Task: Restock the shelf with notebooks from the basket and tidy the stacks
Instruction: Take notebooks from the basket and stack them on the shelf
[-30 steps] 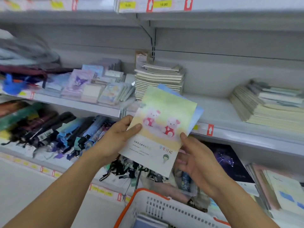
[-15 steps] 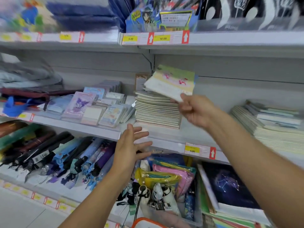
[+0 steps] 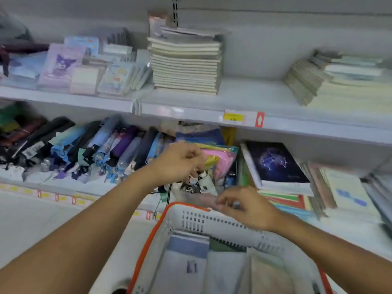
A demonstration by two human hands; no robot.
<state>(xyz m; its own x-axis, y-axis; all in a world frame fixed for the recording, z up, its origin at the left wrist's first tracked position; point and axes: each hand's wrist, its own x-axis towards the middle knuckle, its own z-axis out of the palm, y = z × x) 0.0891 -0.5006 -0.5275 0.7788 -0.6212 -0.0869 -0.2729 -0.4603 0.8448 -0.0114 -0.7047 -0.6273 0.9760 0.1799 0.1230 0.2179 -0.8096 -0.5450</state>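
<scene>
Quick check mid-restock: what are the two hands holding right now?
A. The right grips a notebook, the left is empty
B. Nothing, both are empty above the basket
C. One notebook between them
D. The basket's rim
B: the left hand and right hand hover loosely curled over the basket, with no notebook in either grip.

Bare shelf [image 3: 254,96] lies open between the tall notebook stack [image 3: 185,62] and the slumped pile [image 3: 331,79]; cards [image 3: 84,68] crowd the left.
</scene>
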